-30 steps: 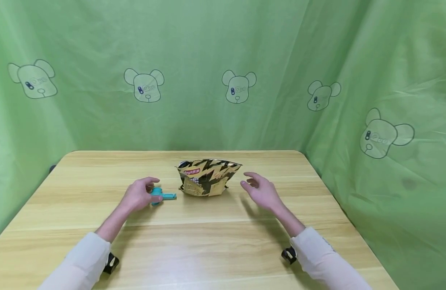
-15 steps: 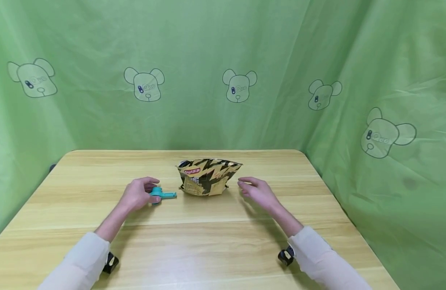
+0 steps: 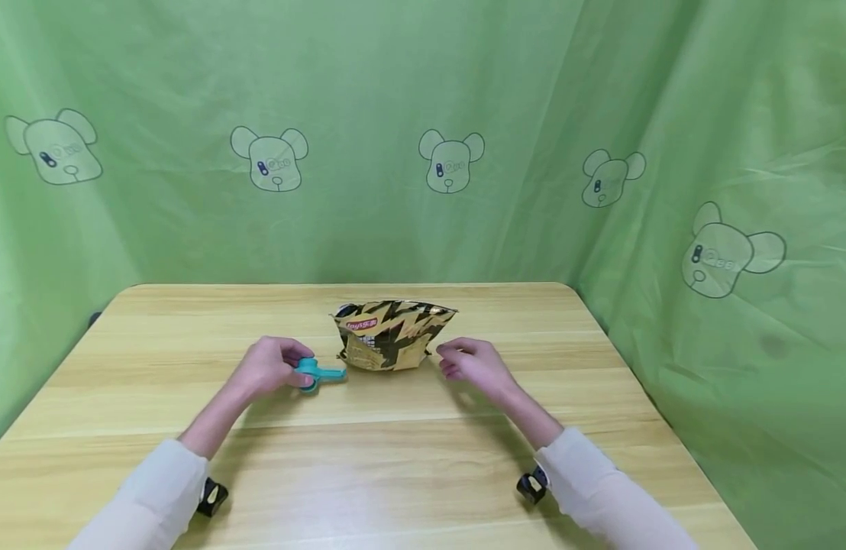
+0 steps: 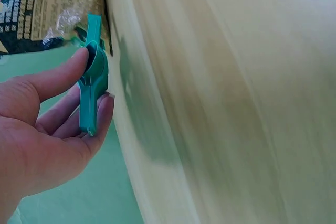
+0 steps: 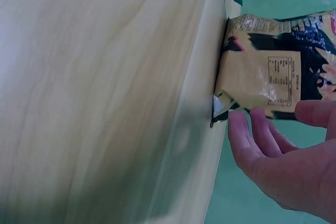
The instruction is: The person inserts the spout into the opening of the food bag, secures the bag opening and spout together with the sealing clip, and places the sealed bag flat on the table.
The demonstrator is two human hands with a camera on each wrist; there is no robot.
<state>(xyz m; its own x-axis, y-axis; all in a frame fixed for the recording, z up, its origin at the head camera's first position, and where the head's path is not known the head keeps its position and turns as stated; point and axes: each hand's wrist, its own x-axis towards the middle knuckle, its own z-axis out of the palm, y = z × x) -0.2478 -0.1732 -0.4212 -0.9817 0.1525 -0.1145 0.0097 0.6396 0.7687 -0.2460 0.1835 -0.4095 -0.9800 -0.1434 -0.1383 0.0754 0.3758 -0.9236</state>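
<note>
My left hand [image 3: 272, 368] pinches a teal plastic clip [image 3: 328, 374] with a rounded middle, thumb on one side and fingers on the other. In the left wrist view the clip [image 4: 94, 77] appears just off the tabletop. A gold-and-black snack bag [image 3: 395, 336] with a red logo stands upright on the table, its top edge spread wide. To the bag's right is my right hand [image 3: 479, 368], fingers loosely bent with nothing held. The right wrist view puts its fingertips beside the lower edge of the bag [image 5: 262, 77]; contact is hard to tell.
The light wooden table [image 3: 368, 473] reaches back to a green curtain [image 3: 368, 229] printed with bear-like heads. This curtain also runs along the right and left sides. A small black device [image 3: 212, 496] sits at the left wrist, and a similar device [image 3: 531, 486] at the right one.
My left hand and the teal clip have shifted a little to the right, nearer the bag. The right hand has come left and slightly down toward the bag's side. The bag still stands upright.
</note>
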